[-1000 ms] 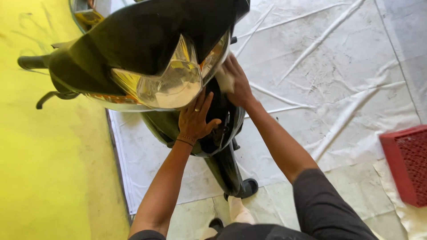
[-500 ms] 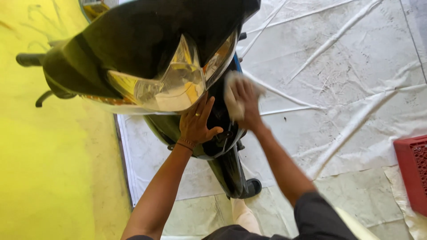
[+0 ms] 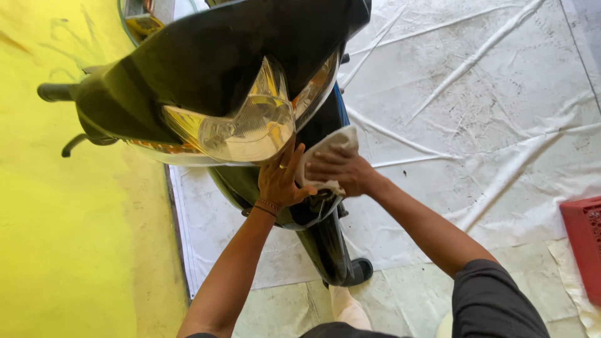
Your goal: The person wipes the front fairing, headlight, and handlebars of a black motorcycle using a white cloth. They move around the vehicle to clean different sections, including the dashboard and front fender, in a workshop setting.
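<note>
A black scooter [image 3: 206, 69] fills the upper middle, seen from above its front, with a clear headlight [image 3: 241, 128] under the handlebar cover. My left hand [image 3: 278, 178] lies flat with spread fingers on the black front panel [image 3: 300, 216] just below the headlight. My right hand [image 3: 341, 172] presses a pale folded cloth [image 3: 335, 141] against the same panel, right beside my left hand. Below them the front wheel [image 3: 332, 250] points towards me.
White sheeting [image 3: 476, 106] covers the floor under and to the right of the scooter. A yellow floor area [image 3: 69, 238] lies to the left. A red crate [image 3: 582, 244] stands at the right edge. The left handlebar grip [image 3: 55, 92] sticks out.
My right hand with the cloth has moved down and left across the front panel, ending close to my left hand. My left hand has stayed on the panel.
</note>
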